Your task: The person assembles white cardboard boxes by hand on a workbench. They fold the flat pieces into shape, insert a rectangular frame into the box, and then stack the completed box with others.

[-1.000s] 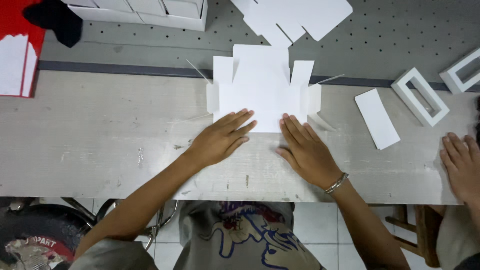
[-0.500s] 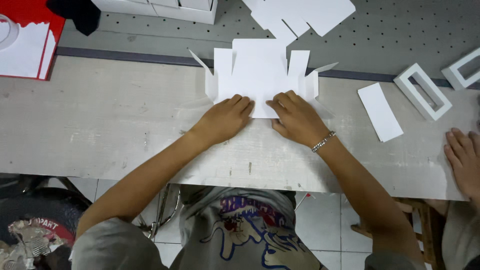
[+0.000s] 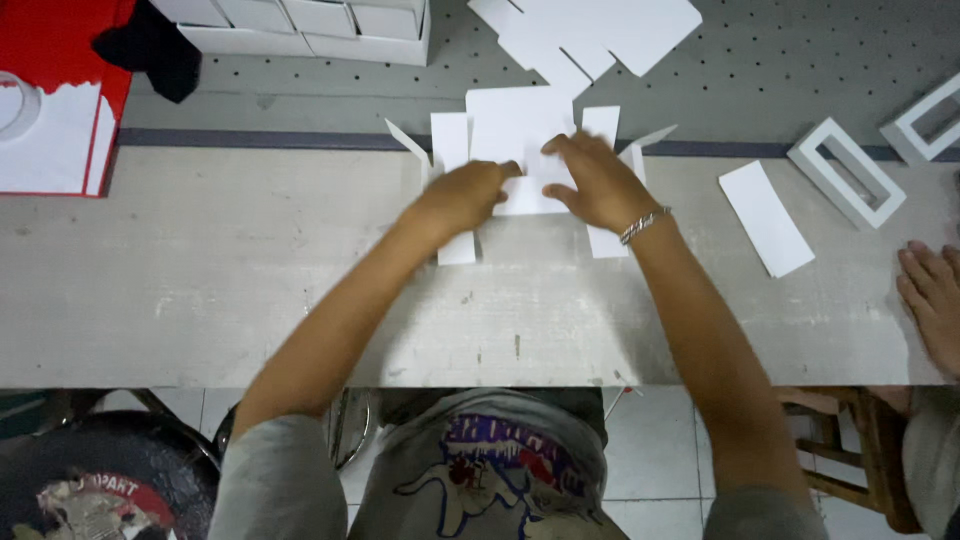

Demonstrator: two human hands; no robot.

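While the view looks straight down on the bench, these points can be read:

Work piece: a white die-cut card blank (image 3: 515, 135) is laid flat at the far edge of the grey worktable (image 3: 200, 270), its side flaps spread out to left and right.

Left hand: the left hand (image 3: 468, 195) is curled, knuckles up, and pressed on the left part of the blank; whether an edge is pinched under the fingers cannot be told, since they are tucked from sight.

Right hand: the right hand (image 3: 592, 180) is laid with fingers spread and bent over the middle panel; nothing seems to be gripped, only pressed. A metal bracelet (image 3: 642, 225) is worn at the wrist.

Progress: the blank is judged to be barely begun. The narrow corner tabs stand up a little, while the main panels are not yet raised or closed.

Surroundings: loose white blanks (image 3: 600, 35) are heaped just beyond; finished white boxes (image 3: 310, 25) are ranged at the far left; a red tray (image 3: 60, 60) with a black cloth (image 3: 155, 45) is at the left corner.

Right side: a white card strip (image 3: 765, 215) and two white frame pieces (image 3: 845, 170) are well apart from the blank.

Obstructions: another person's hand (image 3: 930, 295) is rested at the right edge, well clear.
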